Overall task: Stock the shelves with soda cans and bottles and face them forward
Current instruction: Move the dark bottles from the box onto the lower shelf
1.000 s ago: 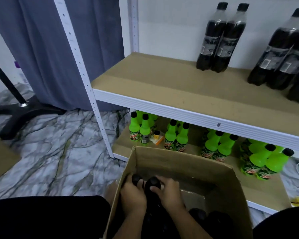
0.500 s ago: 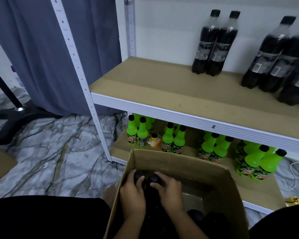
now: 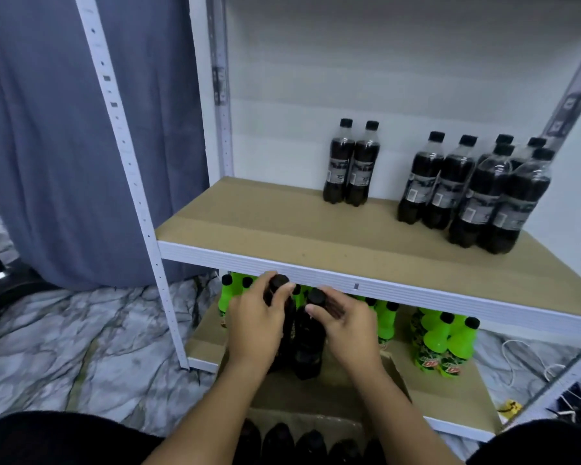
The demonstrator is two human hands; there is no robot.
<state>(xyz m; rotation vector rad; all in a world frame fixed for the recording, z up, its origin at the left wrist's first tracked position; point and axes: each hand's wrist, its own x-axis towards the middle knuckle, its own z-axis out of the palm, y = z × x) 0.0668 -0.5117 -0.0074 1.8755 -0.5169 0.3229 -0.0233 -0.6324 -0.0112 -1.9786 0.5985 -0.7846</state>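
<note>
Lifted from box (image 3: 393,374), two bottles (image 3: 307,344) (upright) fill each grip.

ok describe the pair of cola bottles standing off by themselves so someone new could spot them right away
Find the upper shelf of the white rack, with its bare brown board. At the back of it, near the middle, two dark cola bottles with black caps stand upright side by side. A clear gap separates this pair from the bigger cluster of cola bottles at the right end.

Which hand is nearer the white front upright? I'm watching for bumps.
Left. The left hand is closer to the white front upright; the right hand is farther right.
</note>
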